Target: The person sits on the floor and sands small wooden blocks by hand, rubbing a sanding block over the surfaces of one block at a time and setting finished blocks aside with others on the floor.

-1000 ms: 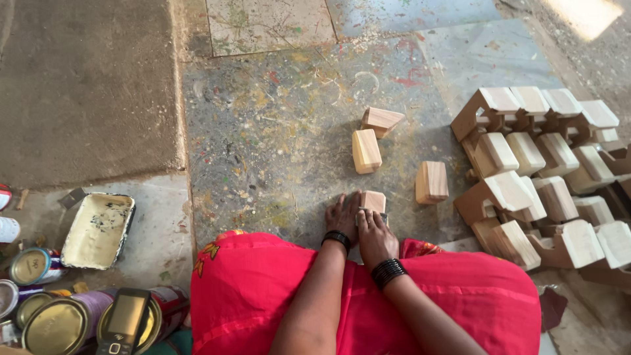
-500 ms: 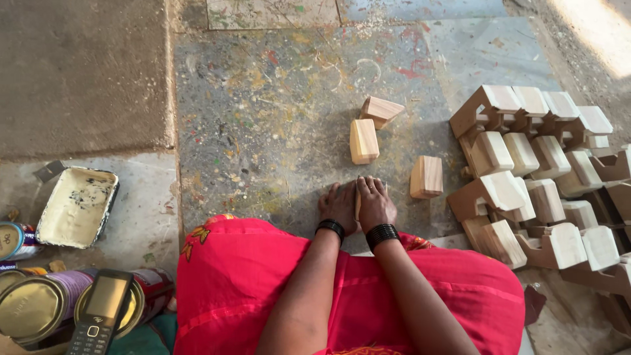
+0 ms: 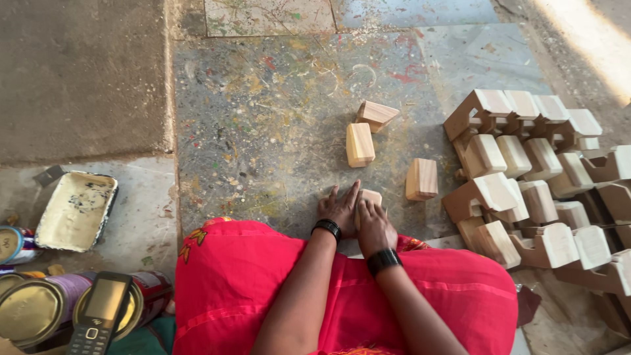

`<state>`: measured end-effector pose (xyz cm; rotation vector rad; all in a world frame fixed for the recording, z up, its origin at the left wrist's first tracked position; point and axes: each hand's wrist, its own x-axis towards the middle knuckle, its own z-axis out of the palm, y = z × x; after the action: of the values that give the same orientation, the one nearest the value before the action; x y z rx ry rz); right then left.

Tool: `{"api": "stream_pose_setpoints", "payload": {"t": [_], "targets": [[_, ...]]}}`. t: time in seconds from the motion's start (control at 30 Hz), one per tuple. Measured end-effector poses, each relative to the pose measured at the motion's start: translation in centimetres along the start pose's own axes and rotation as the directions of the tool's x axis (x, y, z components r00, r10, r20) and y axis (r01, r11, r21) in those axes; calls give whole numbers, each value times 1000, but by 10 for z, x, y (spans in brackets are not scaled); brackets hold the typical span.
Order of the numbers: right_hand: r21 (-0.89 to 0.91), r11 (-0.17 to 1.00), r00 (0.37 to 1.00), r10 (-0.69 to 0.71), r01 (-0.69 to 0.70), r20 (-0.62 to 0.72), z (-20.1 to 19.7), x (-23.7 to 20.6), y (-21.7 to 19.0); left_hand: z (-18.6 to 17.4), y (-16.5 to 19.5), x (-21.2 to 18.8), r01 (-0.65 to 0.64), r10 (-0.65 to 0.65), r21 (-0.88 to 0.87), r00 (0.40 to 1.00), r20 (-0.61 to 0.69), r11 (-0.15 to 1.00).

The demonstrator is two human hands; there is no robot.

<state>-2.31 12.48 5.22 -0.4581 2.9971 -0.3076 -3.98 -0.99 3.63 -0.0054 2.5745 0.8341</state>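
Paint-flecked stone floor (image 3: pixel 263 131) filled the view from above, w/ a person seated in red cloth (image 3: pixel 263 289) at bottom. Both hands rested together on the floor just past the knees. Left hand (image 3: pixel 338 209) lay flat, fingers spread, beside a small pale wooden block (image 3: pixel 369 197); right hand (image 3: pixel 374 227) covered and gripped that block, pressing it to the floor. Black bands on both wrists. Three loose wooden blocks (image 3: pixel 360 144) sat farther out, apart from the hands. Right side: stack of house-shaped wooden pieces (image 3: pixel 526 184). Left side: paint-smeared tray (image 3: pixel 75 210), paint cans (image 3: pixel 33 312), a keypad phone (image 3: pixel 100 312) lying on one can.
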Motion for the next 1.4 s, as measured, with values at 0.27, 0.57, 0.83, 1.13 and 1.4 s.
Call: {"api": "stream_pose_setpoints", "payload": {"t": [0.27,0.57,0.83,1.13,1.4], "targets": [[82,996,996,49,-43,-72,8,-13,39,-27,26,-12,-3,5,-24,996,85,1000],[81,984,985,148,-156,89,-3,-13,25,-17,19,-7,6,-5,-36,999,37,999],[81,997,981,-2,18,-193,7,8,26,-9,16,-4,2,-2,1,998,58,1000],[107,994,977,42,-19,-211,-5,6,27,-13,20,-8,-3,3,-1,999,53,1000],[62,998,982,-15,27,-188,15,10,39,-23,28,-12,15,-15,-35,1000,14,999]]}}
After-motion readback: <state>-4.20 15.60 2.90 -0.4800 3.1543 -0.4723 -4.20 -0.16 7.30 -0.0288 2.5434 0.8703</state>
